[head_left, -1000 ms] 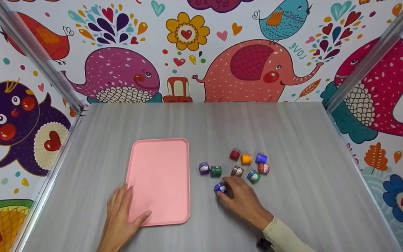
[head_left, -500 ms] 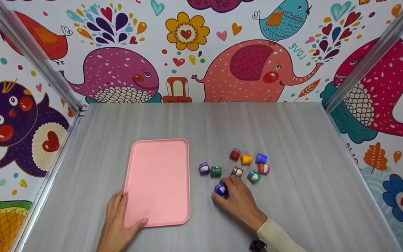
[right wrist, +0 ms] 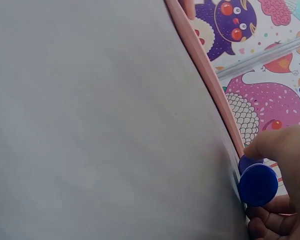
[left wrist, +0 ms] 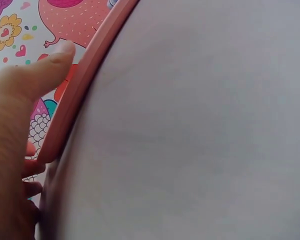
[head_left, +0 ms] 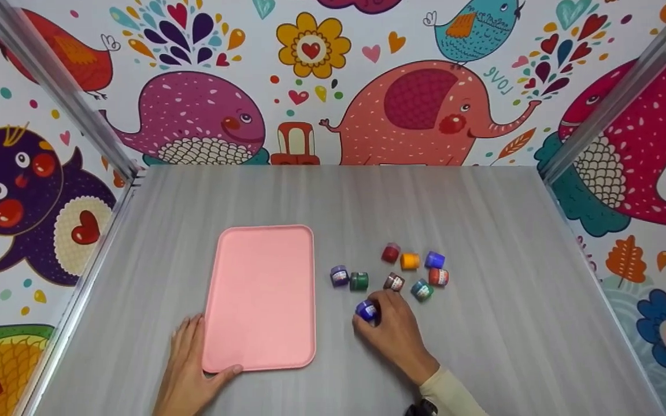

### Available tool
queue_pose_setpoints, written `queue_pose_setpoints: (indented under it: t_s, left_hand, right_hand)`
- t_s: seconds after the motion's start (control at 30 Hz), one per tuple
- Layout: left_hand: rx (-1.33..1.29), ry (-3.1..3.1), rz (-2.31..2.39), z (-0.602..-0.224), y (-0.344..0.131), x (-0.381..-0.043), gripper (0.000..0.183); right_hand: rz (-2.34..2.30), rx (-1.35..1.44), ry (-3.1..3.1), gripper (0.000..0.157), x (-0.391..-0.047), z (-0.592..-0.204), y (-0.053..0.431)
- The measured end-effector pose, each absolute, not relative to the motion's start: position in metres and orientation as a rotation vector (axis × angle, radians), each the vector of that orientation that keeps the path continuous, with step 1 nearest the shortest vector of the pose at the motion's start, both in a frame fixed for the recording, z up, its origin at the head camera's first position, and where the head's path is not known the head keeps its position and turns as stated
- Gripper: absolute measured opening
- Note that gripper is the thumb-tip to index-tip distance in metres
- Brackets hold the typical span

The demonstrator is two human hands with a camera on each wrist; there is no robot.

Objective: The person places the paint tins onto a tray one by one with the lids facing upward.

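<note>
My right hand (head_left: 395,334) pinches a small blue paint jar (head_left: 365,310) between thumb and fingers, low at the tabletop right of the tray. In the right wrist view the jar's round blue end (right wrist: 259,185) faces the camera, with the thumb above it and curled fingers below. A pink rectangular tray (head_left: 263,294) lies flat on the table. Along its left side, near the front corner, rests my left hand (head_left: 184,361), fingers extended and thumb at the front rim. The left wrist view shows that thumb (left wrist: 55,62) beside the pink tray edge (left wrist: 85,70).
Beyond the right hand lie several more paint jars: purple (head_left: 339,276), green (head_left: 359,281), brown (head_left: 393,282), dark red (head_left: 391,252), orange (head_left: 410,261), blue (head_left: 435,259), red (head_left: 439,277) and teal (head_left: 422,290). A patterned wall (head_left: 310,86) and metal posts bound the grey table (head_left: 483,346).
The right thumb and fingers have come in around the blue jar, which has barely moved. My left hand has slid back toward the tray's front left corner, its thumb moving onto the rim.
</note>
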State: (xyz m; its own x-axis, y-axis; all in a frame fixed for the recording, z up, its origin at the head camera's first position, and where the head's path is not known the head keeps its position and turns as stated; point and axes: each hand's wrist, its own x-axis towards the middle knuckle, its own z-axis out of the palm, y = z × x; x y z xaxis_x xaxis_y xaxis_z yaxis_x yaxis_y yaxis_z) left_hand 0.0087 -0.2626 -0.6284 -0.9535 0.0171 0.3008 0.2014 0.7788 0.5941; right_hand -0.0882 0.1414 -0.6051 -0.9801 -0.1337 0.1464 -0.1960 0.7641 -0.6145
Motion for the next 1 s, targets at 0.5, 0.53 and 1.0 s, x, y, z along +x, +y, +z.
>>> queue_pose_setpoints:
  t_s: [0.5, 0.53, 1.0]
  left_hand:
    - [-0.127, -2.695, -0.957, -0.632, -0.258, 0.005, 0.121]
    - [-0.138, -2.685, -0.951, -0.632, -0.258, 0.005, 0.121]
    - [-0.110, -2.691, -0.938, -0.634, -0.264, 0.012, 0.121]
  right_hand:
    - [0.965, 0.260, -2.819, 0.035, -0.088, -0.602, 0.145]
    - [0.972, 0.259, -2.802, 0.034, -0.088, -0.602, 0.145]
    - [1.136, 0.400, -2.788, 0.035, -0.089, -0.598, 0.133]
